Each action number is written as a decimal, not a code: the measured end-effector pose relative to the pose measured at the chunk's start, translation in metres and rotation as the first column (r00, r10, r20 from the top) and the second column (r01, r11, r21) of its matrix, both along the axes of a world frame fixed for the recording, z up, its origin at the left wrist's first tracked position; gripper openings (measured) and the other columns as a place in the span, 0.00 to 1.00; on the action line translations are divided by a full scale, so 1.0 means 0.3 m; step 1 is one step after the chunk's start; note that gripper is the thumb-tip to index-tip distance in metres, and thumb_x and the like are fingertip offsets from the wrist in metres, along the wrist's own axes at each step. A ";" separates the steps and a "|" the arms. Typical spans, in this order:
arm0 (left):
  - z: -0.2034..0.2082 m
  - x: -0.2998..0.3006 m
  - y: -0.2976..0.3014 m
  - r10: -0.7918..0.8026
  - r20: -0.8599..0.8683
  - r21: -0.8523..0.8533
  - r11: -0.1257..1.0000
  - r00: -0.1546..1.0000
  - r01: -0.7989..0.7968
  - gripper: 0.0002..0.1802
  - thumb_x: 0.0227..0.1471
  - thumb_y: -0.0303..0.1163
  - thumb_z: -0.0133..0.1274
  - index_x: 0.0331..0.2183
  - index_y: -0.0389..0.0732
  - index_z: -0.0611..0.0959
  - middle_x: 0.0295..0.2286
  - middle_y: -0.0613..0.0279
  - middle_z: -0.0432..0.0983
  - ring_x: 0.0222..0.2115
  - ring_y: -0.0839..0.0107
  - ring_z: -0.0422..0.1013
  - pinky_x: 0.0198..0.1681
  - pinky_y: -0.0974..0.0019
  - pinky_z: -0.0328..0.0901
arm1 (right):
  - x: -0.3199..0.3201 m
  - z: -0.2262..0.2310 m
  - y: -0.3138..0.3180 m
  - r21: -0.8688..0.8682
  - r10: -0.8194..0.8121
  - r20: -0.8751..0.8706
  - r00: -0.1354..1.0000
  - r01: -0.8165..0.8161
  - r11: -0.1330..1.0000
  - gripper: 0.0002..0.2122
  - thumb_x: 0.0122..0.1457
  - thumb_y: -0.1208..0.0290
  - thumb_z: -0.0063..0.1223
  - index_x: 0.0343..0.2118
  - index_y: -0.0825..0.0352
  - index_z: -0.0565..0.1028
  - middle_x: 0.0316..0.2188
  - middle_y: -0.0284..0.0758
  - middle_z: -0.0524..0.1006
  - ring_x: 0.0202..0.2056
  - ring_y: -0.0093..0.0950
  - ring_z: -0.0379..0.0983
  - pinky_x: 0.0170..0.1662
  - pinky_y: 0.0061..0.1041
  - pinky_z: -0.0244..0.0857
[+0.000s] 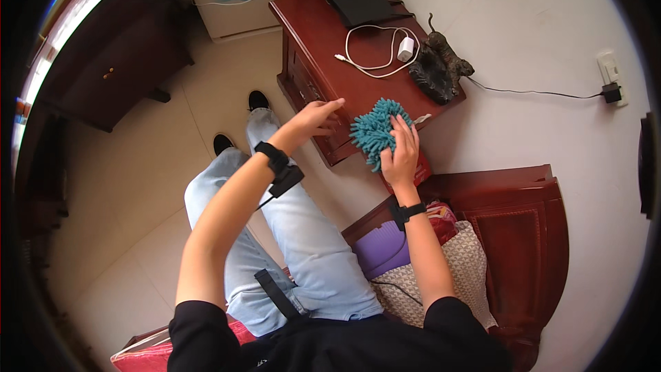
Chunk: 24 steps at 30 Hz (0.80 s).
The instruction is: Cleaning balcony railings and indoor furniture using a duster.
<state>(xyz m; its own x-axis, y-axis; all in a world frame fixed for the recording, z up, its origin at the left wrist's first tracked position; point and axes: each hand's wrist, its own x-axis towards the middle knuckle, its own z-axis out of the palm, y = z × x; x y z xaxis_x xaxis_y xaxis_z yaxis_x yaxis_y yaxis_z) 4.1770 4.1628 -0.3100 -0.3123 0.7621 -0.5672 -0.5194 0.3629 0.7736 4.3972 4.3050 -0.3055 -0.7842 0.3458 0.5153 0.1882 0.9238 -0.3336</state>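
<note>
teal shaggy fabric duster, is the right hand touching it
Touching. The head view shows the right hand lying over the right side of the teal shaggy fabric duster, fingers resting against its strands.

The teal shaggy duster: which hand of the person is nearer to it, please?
Right. The right hand is at the right side of the teal shaggy duster, with its fingers on the strands. The left hand is to its left, apart from it.

Black short-sleeved shirt, pale blue jeans, black shoes, black wrist straps (one with a cable)
</note>
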 end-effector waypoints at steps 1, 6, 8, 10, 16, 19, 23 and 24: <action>-0.026 0.015 0.035 -0.003 0.001 -0.013 1.000 1.000 0.003 0.40 0.59 0.54 0.54 0.58 0.31 0.66 0.55 0.47 0.67 0.54 0.58 0.68 0.56 0.54 0.67 | 0.012 -0.003 0.009 -0.044 -0.018 -0.038 0.999 0.016 0.999 0.14 0.51 0.72 0.42 0.39 0.72 0.70 0.54 0.47 0.75 0.60 0.47 0.65 0.66 0.49 0.49; -0.043 0.103 0.114 0.175 -0.077 0.059 0.984 0.982 -0.170 0.41 0.59 0.52 0.55 0.56 0.24 0.66 0.53 0.41 0.67 0.52 0.53 0.70 0.51 0.53 0.72 | 0.095 -0.011 0.065 -0.744 -0.413 -0.239 0.879 0.107 0.660 0.14 0.58 0.69 0.36 0.38 0.71 0.73 0.41 0.38 0.79 0.46 0.33 0.76 0.53 0.34 0.65; -0.027 0.126 0.125 0.182 -0.087 0.047 0.983 0.980 -0.178 0.40 0.60 0.51 0.55 0.55 0.24 0.66 0.53 0.41 0.67 0.52 0.53 0.70 0.50 0.52 0.73 | 0.119 -0.034 0.101 -0.919 -0.661 -0.393 0.640 -0.240 0.313 0.16 0.63 0.63 0.33 0.39 0.65 0.75 0.36 0.31 0.76 0.38 0.27 0.73 0.47 0.29 0.67; -0.024 0.133 0.106 0.193 -0.102 0.028 0.981 0.976 -0.192 0.39 0.60 0.51 0.55 0.55 0.23 0.66 0.53 0.41 0.67 0.52 0.54 0.69 0.50 0.52 0.73 | 0.135 -0.007 0.084 -0.870 -0.827 -0.292 0.481 -0.492 0.020 0.17 0.63 0.59 0.34 0.41 0.64 0.74 0.39 0.32 0.76 0.40 0.29 0.73 0.47 0.33 0.68; 0.001 0.167 0.081 0.238 -0.135 0.013 0.971 0.962 -0.239 0.36 0.60 0.50 0.54 0.52 0.25 0.68 0.49 0.43 0.71 0.50 0.56 0.71 0.44 0.53 0.76 | 0.200 0.074 0.072 -0.740 -0.729 -0.380 0.570 -0.660 -0.130 0.24 0.64 0.55 0.34 0.54 0.66 0.72 0.54 0.40 0.74 0.54 0.40 0.71 0.59 0.40 0.65; 0.015 0.239 0.086 0.262 -0.089 0.028 0.965 0.961 -0.261 0.34 0.62 0.50 0.53 0.53 0.28 0.68 0.50 0.45 0.72 0.46 0.56 0.75 0.49 0.54 0.73 | 0.221 0.108 0.077 -0.809 -0.729 -0.377 0.571 -0.586 -0.042 0.22 0.65 0.54 0.35 0.52 0.65 0.72 0.51 0.38 0.75 0.51 0.39 0.73 0.53 0.43 0.69; 0.002 0.296 0.060 0.278 -0.093 0.004 0.960 0.956 -0.279 0.34 0.62 0.50 0.53 0.53 0.28 0.68 0.49 0.46 0.72 0.46 0.58 0.75 0.49 0.55 0.74 | 0.201 0.079 0.096 -0.869 -0.691 -0.379 0.615 -0.493 0.038 0.20 0.65 0.58 0.36 0.52 0.65 0.73 0.49 0.35 0.76 0.48 0.34 0.74 0.50 0.37 0.69; 0.002 0.299 0.059 0.280 -0.087 0.009 0.960 0.956 -0.280 0.34 0.62 0.50 0.53 0.53 0.28 0.67 0.49 0.47 0.71 0.45 0.59 0.74 0.49 0.55 0.74 | 0.192 0.080 0.094 -0.871 -0.686 -0.383 0.619 -0.489 0.045 0.20 0.65 0.58 0.36 0.52 0.65 0.73 0.49 0.35 0.76 0.48 0.34 0.74 0.50 0.37 0.69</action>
